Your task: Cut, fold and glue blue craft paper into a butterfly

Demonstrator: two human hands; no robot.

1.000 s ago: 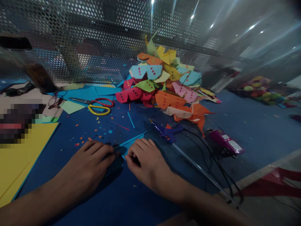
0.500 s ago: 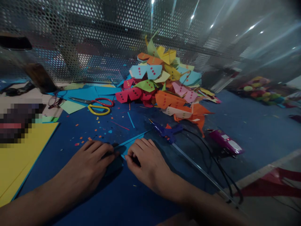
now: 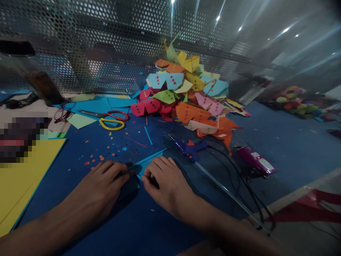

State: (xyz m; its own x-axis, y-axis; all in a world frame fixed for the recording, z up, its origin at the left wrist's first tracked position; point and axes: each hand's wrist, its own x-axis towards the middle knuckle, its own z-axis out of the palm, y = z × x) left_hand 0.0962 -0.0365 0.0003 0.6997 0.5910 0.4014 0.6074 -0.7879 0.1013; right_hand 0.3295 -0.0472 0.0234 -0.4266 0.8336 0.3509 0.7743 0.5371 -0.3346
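Observation:
A folded sheet of blue paper lies on the dark blue table between my hands, a narrow fold running along its upper edge. My left hand pinches its left end, thumb and fingers together, partly covering it. On its right part rests my right hand, fingers curled down and pressing on the paper. Just beyond that hand lies a blue glue gun with a long clear glue stick sticking out behind. Scissors with red and yellow handles lie farther off to the left.
Folded paper butterflies are heaped against a perforated metal panel. Yellow paper sheets lie at left, near a bottle of dark liquid. Paper scraps dot the table. A purple device and black cables are at right.
My left hand has shifted very slightly at the paper's left end. My right hand and the paper look the same.

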